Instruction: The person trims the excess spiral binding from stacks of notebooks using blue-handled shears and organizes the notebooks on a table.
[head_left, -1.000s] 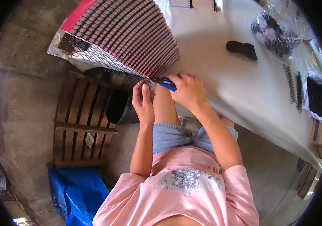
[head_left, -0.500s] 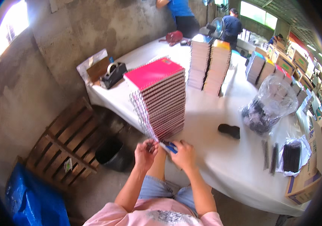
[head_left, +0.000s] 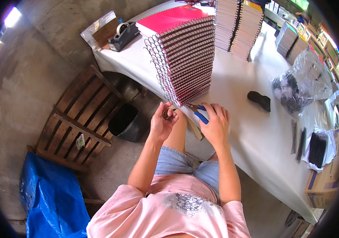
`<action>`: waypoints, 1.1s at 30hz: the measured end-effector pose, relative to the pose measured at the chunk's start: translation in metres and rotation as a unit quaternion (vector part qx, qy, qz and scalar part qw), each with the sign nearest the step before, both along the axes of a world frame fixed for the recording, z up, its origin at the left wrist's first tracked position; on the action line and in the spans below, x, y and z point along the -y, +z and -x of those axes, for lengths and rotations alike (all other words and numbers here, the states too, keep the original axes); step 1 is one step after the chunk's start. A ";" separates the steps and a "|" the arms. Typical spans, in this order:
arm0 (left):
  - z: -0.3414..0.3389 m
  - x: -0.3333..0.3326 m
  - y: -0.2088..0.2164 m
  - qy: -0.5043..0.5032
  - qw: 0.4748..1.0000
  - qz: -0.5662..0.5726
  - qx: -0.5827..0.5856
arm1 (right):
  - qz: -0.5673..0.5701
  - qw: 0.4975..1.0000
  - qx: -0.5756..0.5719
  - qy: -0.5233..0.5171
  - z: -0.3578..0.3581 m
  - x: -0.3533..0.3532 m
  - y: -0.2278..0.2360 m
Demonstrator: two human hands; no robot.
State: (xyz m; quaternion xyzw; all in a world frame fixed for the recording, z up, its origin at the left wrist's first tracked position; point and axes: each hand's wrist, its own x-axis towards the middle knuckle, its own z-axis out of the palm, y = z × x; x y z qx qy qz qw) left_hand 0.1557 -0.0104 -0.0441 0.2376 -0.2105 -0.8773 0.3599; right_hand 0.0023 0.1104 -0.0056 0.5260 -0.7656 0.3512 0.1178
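- Notebook stack (head_left: 185, 59), pink-covered on top with dark coils showing along its side, stands at the near edge of the white-covered table (head_left: 240, 131), the broadest thing around; its lowest corner is right before the hands.
- Slatted wooden pallet (head_left: 83, 127), at floor level on the left.
- Blue tarp (head_left: 54, 194), crumpled in front of the pallet.
- Two taller stacks of bound books (head_left: 234, 29), close together on the table behind the notebooks.
- Black bucket (head_left: 135, 133), between the pallet and the person's leg.
- Clear plastic bag (head_left: 316, 75), on the table's right side, with dark coils inside.
- Tape dispenser (head_left: 125, 37), black, near the table's far left edge.
- Right hand (head_left: 215, 125): fingers closed round the blue handles of the pliers (head_left: 202, 117). Their tip points at the stack's bottom corner; I cannot tell whether it touches a wire.
- Left hand (head_left: 161, 123): palm turned up, just beside the same corner, fingers and thumb loosely curled around small dark bits (head_left: 166, 114), too small to make out.
- Black sole-shaped piece (head_left: 259, 101), lying flat on the table, right of the stack.
- Loose coils (head_left: 294, 137), beside a dark bundle on white paper.
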 end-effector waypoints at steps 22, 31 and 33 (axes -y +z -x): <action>0.038 0.006 0.000 0.317 0.533 0.670 0.409 | 0.030 0.999 0.019 -0.007 -0.004 0.013 -0.011; 0.038 0.006 -0.006 0.307 0.591 0.631 0.399 | 0.028 0.999 0.015 0.003 -0.002 0.018 -0.011; 0.040 0.000 -0.005 0.304 0.644 0.589 0.382 | 0.024 1.000 0.013 0.006 -0.001 0.018 -0.012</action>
